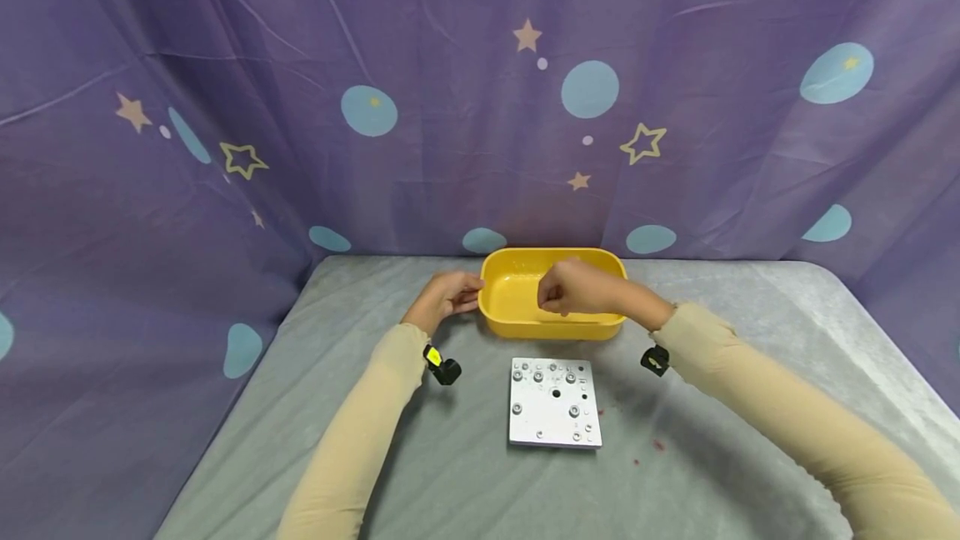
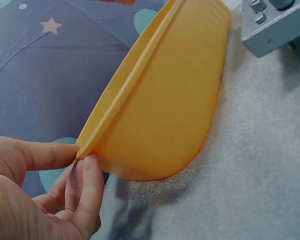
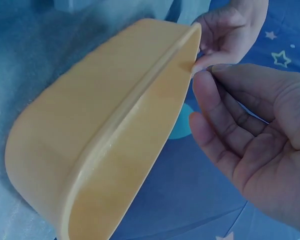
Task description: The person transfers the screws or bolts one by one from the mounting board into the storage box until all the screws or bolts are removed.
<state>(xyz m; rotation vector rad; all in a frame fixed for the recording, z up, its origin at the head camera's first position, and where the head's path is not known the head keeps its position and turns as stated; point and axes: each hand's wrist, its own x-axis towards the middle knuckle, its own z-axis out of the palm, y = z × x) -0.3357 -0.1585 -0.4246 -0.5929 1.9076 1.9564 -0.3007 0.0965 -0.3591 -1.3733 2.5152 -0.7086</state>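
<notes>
My left hand [image 1: 452, 294] pinches the left end of the rim of a yellow plastic basin [image 1: 551, 329], thumb [image 2: 52, 156] on one side and fingers on the other. Over the basin's right half hovers my right hand [image 1: 576, 286], fingers curled. In the right wrist view its thumb and index fingertips [image 3: 204, 82] meet around a tiny dark piece, mostly hidden, whose kind I cannot make out. In front of the basin lies a silvery metal plate [image 1: 543, 415] with several socket-head screws [image 1: 574, 412] and some holes in it.
A grey cloth [image 1: 450, 473] covers the table. Small reddish specks [image 1: 658, 445] lie to the right of the plate. Directly behind the basin hangs a purple curtain [image 1: 480, 148] with stars and blue dots.
</notes>
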